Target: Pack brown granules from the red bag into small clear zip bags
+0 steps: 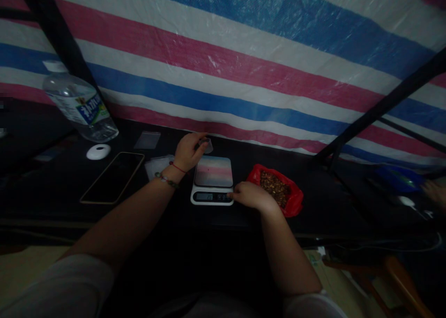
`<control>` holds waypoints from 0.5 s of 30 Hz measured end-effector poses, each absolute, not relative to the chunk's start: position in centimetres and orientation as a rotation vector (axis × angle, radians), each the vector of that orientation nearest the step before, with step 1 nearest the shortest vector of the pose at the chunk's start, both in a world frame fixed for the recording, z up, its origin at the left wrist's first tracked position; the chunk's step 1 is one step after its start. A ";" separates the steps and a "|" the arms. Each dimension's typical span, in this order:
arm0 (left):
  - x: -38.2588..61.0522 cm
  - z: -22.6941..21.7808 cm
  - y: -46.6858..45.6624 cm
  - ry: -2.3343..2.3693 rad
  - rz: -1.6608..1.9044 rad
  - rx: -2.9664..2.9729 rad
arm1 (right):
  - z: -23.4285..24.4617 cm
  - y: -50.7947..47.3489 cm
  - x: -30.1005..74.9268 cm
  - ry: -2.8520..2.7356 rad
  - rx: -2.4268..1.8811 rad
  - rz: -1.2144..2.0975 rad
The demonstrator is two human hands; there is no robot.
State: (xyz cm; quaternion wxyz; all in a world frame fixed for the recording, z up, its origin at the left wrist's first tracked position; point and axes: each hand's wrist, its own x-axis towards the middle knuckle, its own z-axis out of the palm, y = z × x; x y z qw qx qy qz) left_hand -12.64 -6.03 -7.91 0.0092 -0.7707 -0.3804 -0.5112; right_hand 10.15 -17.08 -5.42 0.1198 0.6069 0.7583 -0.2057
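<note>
A small clear plastic cup [206,145] is pinched between the thumb and fingers of my left hand [190,151], just beyond the far edge of the digital scale [213,171]. The scale is white with a shiny weighing plate, and its display is lit; the digits are too blurred to read surely. At the right end of the control panel, a digit of my right hand [252,195] touches the buttons. That hand holds nothing, though its other fingers are partly hidden. Right beside it, an opened red plastic bag [295,199] holds small brown dried pieces [275,188].
To the left lie clear zip bags [147,140], a phone [113,178] and a white oval case [98,152]. A large clear bottle [81,107] stands behind them. Striped sheeting backs the black table. Another person's hand [434,190] is at far right, near a blue bag [397,178].
</note>
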 end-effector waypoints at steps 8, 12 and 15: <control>-12.2 -7.9 -6.0 -1.005 -1.285 -2.830 | -5.5 -17.1 10.3 2.226 1.789 -0.608; -11.6 -7.9 -6.3 -0.989 -1.093 -3.050 | -5.8 -17.0 10.4 2.249 1.787 -0.591; -11.6 -8.1 -6.3 -0.985 -0.999 -3.137 | -5.9 -17.1 10.2 2.263 1.796 -0.597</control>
